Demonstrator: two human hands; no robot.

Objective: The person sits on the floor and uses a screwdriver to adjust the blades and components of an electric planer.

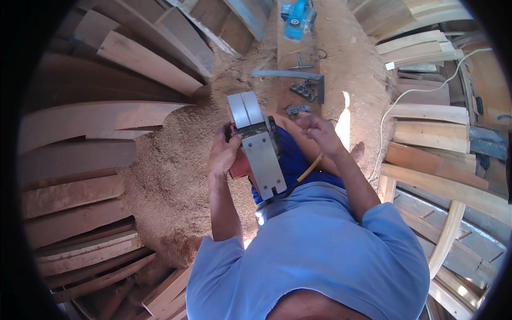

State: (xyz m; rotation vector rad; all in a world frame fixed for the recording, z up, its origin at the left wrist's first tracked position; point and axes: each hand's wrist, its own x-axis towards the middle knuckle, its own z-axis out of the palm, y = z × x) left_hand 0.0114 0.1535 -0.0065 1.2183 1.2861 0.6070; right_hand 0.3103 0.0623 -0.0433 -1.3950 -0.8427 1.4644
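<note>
My left hand is closed around the side of an electric hand planer, which lies sole up over my lap. Its two flat metal sole plates face me, with the dark cutter slot between them; a red body shows at the left edge. My right hand is raised to the right of the planer, apart from it, with fingers curled together. Whatever they may pinch is too small to make out. A yellow cord runs across my lap by the planer. Just beyond my right hand lies a small grey metal block.
On the board ahead lie a metal try square, a T-handle wrench, a metal piece with round holes and a blue power tool. Wood shavings cover the floor. Planks stack both sides; a white cable runs right.
</note>
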